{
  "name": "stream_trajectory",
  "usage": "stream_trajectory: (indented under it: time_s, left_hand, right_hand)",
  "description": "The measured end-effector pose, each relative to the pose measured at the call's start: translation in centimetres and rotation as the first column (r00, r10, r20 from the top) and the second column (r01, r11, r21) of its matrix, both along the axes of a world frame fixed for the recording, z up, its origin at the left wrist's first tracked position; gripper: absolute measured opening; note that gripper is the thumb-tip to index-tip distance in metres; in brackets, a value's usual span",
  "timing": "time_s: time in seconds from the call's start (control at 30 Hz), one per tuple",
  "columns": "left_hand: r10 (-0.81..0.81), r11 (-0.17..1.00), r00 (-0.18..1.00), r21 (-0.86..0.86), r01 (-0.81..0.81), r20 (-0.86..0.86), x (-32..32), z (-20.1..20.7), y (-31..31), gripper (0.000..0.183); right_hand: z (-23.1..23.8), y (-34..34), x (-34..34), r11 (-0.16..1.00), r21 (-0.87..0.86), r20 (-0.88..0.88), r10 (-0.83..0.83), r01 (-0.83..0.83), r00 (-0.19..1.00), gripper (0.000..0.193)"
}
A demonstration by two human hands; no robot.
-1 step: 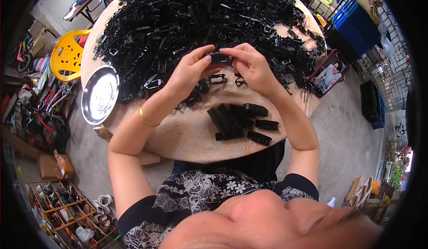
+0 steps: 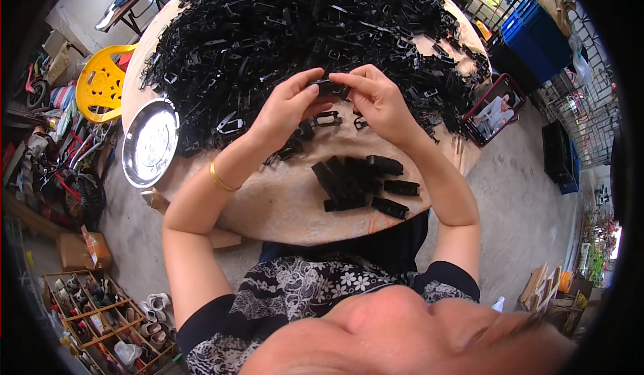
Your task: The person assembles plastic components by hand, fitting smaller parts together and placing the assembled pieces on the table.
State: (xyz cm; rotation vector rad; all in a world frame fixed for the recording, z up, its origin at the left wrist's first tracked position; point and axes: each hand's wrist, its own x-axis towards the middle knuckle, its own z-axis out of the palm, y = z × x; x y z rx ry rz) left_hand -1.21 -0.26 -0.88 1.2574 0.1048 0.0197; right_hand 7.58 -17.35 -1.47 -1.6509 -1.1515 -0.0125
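A small black oblong plastic part (image 2: 331, 89) is held above the near edge of a wide heap of glossy black plastic pieces (image 2: 295, 33). The left hand (image 2: 285, 109) is pinching its left end between the thumb and the bent fingers. The right hand (image 2: 384, 109) has its forefinger tip on the top of the part and the thumb at its right end; how its other fingers are pressing, I cannot tell. Nearer to the person, several black block-shaped plastic pieces (image 2: 342, 182) lie close together on the round table with a beige patterned cover (image 2: 268, 210). At the table's left edge is a shiny round silver metal plate (image 2: 151, 145); at its right edge, a phone in a dark red case (image 2: 494, 116) shows a picture.
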Motion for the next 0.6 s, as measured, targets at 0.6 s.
stream_trajectory:
  time_s: [0.6]
  left_hand:
    - [0.012,0.681,0.986,0.721,-0.129,0.165,-1.3,0.5,-1.9,0.041]
  right_hand:
    - [0.4,0.3,-1.7,0.966,0.100,0.161,-0.251,0.237,0.955,0.010]
